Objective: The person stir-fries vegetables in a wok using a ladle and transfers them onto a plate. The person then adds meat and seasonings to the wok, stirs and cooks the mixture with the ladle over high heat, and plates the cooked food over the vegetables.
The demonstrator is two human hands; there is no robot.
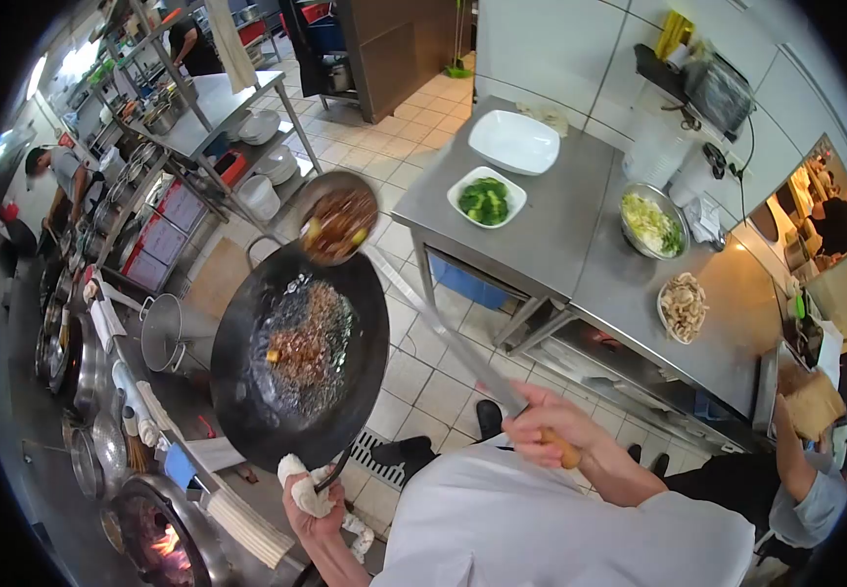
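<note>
My left hand (314,499) is closed on the handle of a black wok (237,401), with a folded white cloth (304,484) between palm and metal. Brown sauce with bits in it (306,347) wets the inside of the wok, which is held off the stove. In my right hand (555,430) is the wooden-ended handle of a long metal ladle (443,338). Its round bowl hangs over the wok's far rim, filled with brown, glossy food (338,223) that has some yellowish pieces. The exact kind of food is unclear.
Right of me, a steel counter (550,235) bears a white dish (514,142), a bowl of greens (485,201), chopped vegetables (650,223) and mushrooms (683,307). A lit burner (164,543) burns lower left. Co-workers stand at far left (66,181) and lower right (805,489).
</note>
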